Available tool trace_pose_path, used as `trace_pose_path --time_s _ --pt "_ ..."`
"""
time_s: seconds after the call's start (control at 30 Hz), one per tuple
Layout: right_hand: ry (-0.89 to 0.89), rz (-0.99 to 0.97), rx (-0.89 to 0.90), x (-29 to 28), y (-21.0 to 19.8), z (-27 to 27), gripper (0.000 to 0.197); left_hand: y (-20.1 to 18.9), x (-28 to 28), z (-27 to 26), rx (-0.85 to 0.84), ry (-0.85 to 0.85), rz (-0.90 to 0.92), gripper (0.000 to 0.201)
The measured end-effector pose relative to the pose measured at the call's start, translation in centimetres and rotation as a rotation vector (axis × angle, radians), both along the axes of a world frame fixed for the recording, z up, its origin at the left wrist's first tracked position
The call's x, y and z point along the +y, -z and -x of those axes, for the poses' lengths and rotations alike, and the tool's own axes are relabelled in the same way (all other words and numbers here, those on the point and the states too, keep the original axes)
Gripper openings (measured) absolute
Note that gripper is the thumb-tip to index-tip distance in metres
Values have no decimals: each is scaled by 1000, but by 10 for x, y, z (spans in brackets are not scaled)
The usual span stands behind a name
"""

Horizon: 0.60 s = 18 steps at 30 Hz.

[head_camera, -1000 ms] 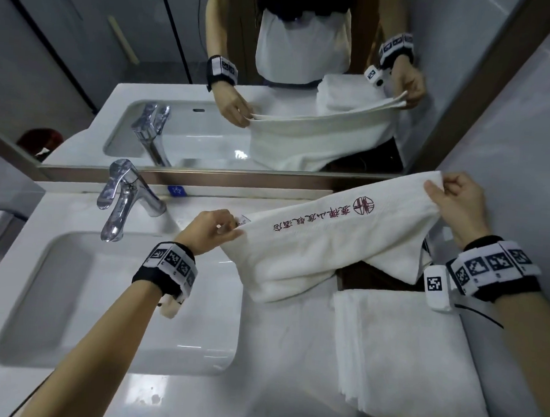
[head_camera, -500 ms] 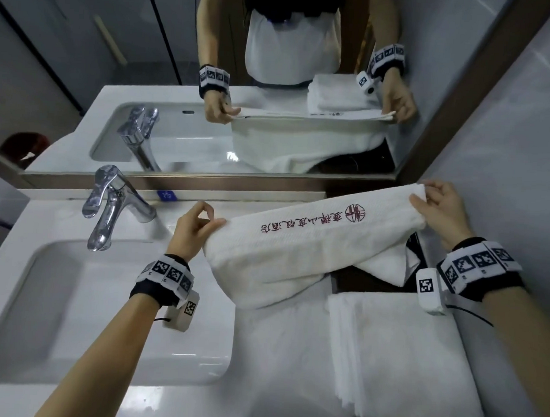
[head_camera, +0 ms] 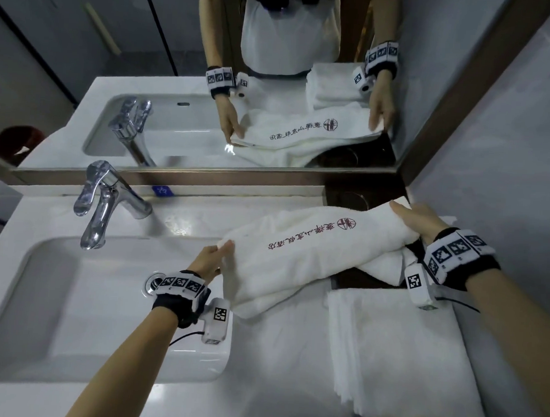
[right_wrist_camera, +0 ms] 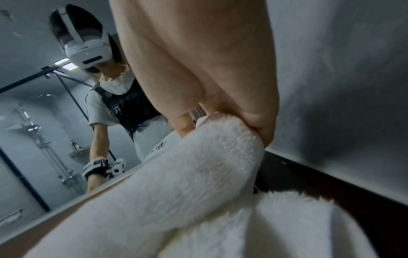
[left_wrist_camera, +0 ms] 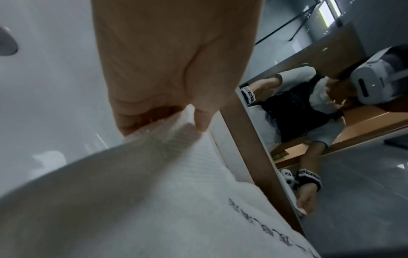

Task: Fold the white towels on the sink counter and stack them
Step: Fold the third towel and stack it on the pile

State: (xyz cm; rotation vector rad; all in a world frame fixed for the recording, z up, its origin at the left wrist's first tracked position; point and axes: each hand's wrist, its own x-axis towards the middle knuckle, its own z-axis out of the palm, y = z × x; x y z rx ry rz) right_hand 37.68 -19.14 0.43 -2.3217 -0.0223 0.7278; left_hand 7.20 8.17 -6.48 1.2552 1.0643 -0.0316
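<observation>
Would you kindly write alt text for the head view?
Two hands hold a white towel with red lettering by its ends above a white sink counter, left hand near the basin, right hand by the wall; a folded towel lies nearer.

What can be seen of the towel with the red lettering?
The towel is white, fluffy terry, with red characters and a round red emblem along its top. Folded into a long band, it stretches across the counter right of the sink. The left hand pinches one end, the right hand grips the other.
</observation>
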Motion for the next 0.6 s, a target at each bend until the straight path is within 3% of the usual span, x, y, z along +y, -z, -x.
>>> trace_pose_path --time_s 0.13,0.2,0.37,0.6 --pt "-65 64 17 -5 -8 8 49 -5 -3 -6 26 30 -183 27" --pt "-95 -10 -104 -7 -24 11 46 -21 2 -9 -41 15 -376 17" --pt "-78 -235 -500 -7 -91 29 34 -97 14 -22 -288 -128 -793 17" --pt "12 -508 -914 -16 -174 55 27 -192 16 -31 -572 -234 -822 15"
